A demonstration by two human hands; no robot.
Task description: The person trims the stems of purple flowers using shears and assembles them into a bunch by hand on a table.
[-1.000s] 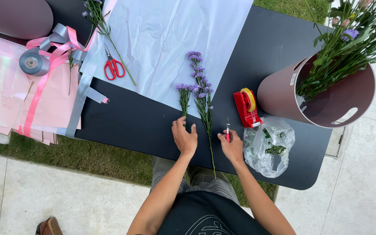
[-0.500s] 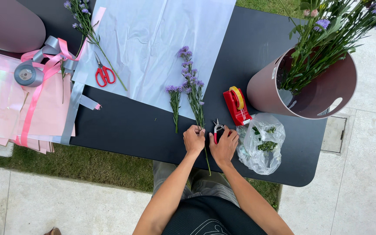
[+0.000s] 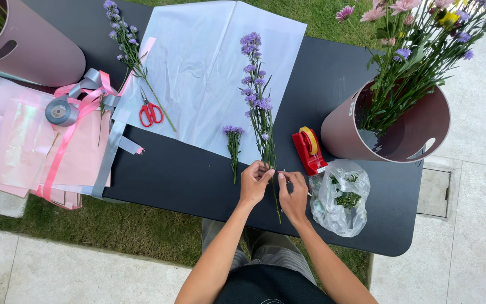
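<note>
The left hand hides part of the long purple stem it pinches. What the right hand holds beside that stem is too small to tell. The pink bucket left of the stem is cut off by the top edge.

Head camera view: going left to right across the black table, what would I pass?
Grey ribbon roll → red scissors → short purple sprig → left hand → right hand → red tape dispenser → clear plastic bag → pink bucket of flowers.

Red scissors lie on white paper, a grey ribbon spool on pink sheets.
</note>
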